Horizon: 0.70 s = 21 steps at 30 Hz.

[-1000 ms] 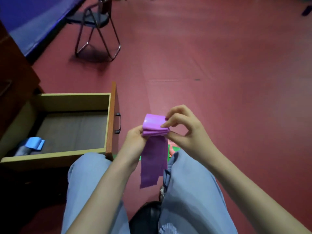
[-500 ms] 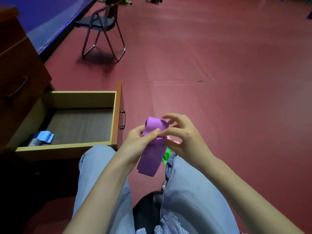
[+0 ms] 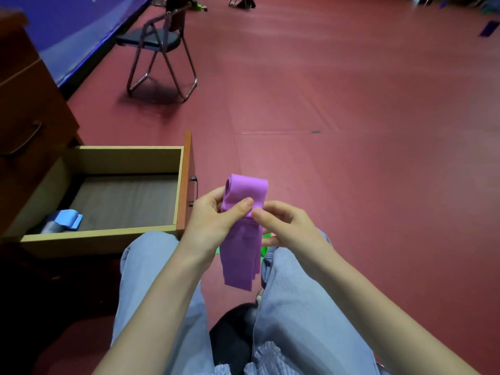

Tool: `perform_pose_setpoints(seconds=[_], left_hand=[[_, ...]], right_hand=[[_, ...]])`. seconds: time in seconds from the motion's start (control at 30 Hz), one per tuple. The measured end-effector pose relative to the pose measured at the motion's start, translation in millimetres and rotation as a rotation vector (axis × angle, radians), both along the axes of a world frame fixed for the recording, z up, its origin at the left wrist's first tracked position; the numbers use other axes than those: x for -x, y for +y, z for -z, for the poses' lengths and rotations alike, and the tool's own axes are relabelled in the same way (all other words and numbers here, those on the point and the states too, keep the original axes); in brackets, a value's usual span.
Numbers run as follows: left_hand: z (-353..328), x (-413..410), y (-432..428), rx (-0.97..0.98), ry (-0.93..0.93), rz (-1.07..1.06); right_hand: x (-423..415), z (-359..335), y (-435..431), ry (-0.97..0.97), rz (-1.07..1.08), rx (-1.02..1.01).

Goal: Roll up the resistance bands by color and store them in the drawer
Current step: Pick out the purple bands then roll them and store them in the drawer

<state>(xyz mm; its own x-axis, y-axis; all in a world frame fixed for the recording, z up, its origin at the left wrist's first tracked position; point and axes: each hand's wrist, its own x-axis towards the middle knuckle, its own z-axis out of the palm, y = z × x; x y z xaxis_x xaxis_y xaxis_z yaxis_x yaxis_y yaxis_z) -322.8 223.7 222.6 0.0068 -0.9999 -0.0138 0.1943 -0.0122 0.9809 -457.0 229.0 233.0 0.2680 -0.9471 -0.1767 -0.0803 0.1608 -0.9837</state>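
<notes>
A purple resistance band (image 3: 244,201) is partly rolled; its roll sits at the top and a loose tail hangs down between my knees. My left hand (image 3: 211,220) grips the roll from the left with the thumb across its front. My right hand (image 3: 286,228) pinches the band from the right, just below the roll. To the left, the open wooden drawer (image 3: 108,236) holds a rolled blue band (image 3: 67,218) with a grey roll (image 3: 51,227) beside it in its near left corner. A bit of green band (image 3: 263,249) shows behind the purple tail.
The drawer belongs to a brown cabinet (image 3: 29,109) on the left. A folding chair (image 3: 162,47) stands on the red floor beyond the drawer. A blue mat (image 3: 81,25) runs along the far left. My legs in light blue trousers (image 3: 297,307) fill the bottom.
The hanging purple tail has grown shorter as the roll turned in my fingers. My left thumb has come over the front of the roll, and my right hand has dropped below it.
</notes>
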Motion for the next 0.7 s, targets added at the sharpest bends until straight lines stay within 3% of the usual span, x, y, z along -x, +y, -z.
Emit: perform_pose_setpoints(seconds=[0.33, 0.53, 0.7], left_hand=[[-0.7, 0.4, -2.9, -0.014, -0.032, 0.013], [4.4, -1.8, -0.3, -0.107, 0.146, 0.199], [14.7, 1.3, 5.7, -0.254, -0.096, 0.158]], right_hand=[[-1.3, 3.6, -6.9, -0.019, 0.009, -0.06], [1.0, 4.0, -9.1, -0.12, 0.144, 0.054], [5.6, 4.5, -17.6, -0.084, 0.223, 0.21]])
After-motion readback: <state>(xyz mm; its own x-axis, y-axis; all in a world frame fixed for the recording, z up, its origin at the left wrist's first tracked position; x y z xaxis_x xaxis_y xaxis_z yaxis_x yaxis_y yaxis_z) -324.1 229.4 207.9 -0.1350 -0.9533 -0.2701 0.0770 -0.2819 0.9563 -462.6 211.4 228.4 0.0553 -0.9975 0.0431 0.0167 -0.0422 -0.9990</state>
